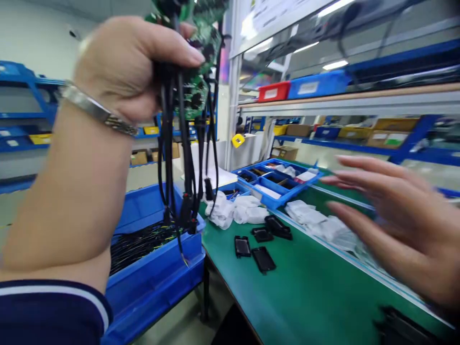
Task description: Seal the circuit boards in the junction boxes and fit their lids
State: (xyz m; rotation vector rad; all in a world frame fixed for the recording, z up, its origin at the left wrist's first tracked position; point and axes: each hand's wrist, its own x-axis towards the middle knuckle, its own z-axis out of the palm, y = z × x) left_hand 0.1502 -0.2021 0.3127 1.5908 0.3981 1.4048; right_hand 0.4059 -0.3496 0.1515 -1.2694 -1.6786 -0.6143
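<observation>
My left hand [132, 62], with a metal band at the wrist, is raised and closed around a bunch of green circuit boards [196, 96] with black cables. The cables [185, 158] dangle toward a blue bin [158, 282] holding many loose black wires [143, 244]. Off to the right, my right hand [391, 215] hovers over the green bench with its fingers apart and nothing in them. Several black plastic housings [264, 258] lie on the bench, and more black parts [406, 328] sit below my right hand.
Crumpled white bags [247, 209] rest at the bench's far left, beside a blue divided tray [280, 179]. More clear bags [323, 223] line the right side. A shelf above carries a red bin [273, 91] and a blue bin [316, 85]. Blue racks [25, 115] stand behind.
</observation>
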